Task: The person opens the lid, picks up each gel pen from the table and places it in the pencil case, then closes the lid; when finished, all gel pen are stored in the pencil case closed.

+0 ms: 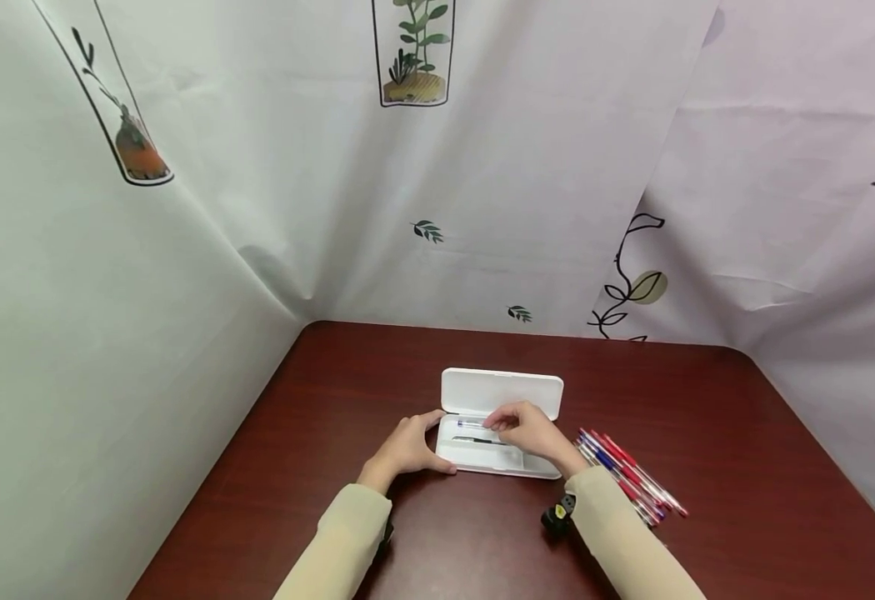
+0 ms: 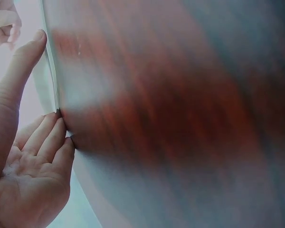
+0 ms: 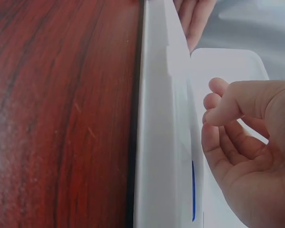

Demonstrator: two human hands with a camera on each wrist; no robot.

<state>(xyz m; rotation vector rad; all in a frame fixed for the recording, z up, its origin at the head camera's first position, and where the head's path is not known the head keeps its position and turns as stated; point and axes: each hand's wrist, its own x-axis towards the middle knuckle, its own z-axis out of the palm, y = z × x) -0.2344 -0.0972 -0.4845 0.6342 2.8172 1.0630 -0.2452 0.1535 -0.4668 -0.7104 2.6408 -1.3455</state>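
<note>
An open white pen case [image 1: 475,457] lies on the table, its lid [image 1: 501,390] raised at the back. My left hand [image 1: 406,446] holds its left end, thumb at the front edge and fingers at the back corner; the left wrist view shows this hand [image 2: 35,161] against the edge. Inside lie a clear pen with a blue end [image 1: 471,424] and a black pen [image 1: 473,439]. Over the case, my right hand [image 1: 527,429] has its fingertips close to the clear pen. In the right wrist view this hand [image 3: 249,147] has curled fingers meeting the thumb, nothing visible between them.
Several red, blue and black pens [image 1: 628,475] lie in a slanting bunch on the dark red table [image 1: 737,433], right of the case and partly behind my right sleeve. A patterned white curtain [image 1: 527,167] hangs behind and beside the table.
</note>
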